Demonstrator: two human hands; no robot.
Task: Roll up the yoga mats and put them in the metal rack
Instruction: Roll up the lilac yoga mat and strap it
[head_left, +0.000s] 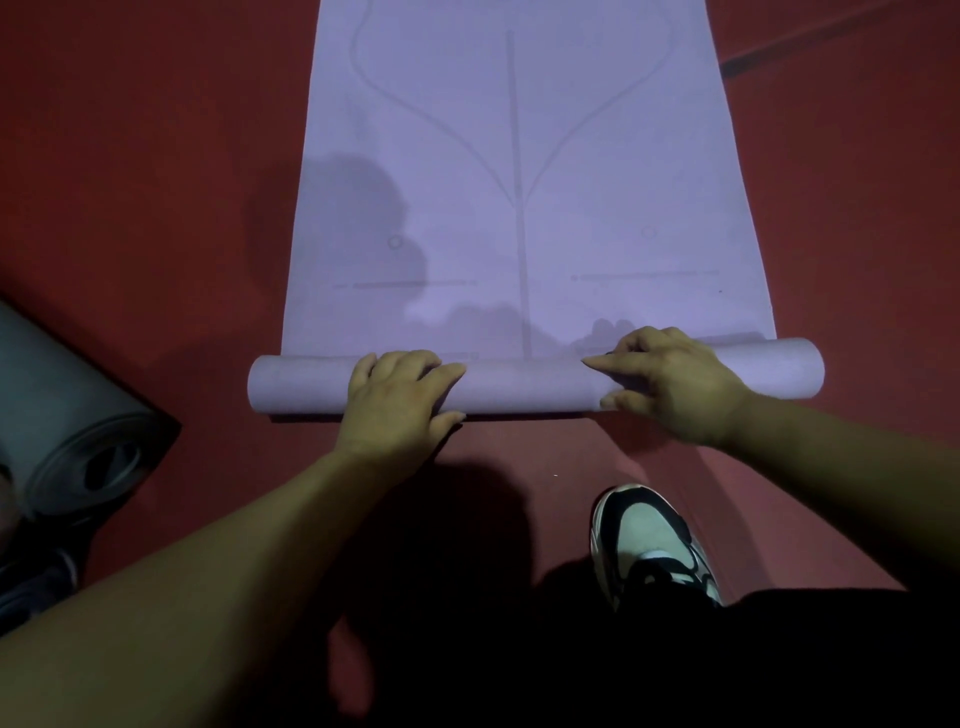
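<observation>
Red floor (130, 156) all round; a black-and-white sneaker (652, 545) stands on it at five o'clock, a dark stripe (748, 58) at one o'clock.

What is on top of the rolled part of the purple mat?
Both hands: the left hand and the right hand grip the roll of the purple mat. The mat surface beneath the palms is covered, so I cannot see it.

Purple mat (519, 208) on red floor (156, 182)
</observation>
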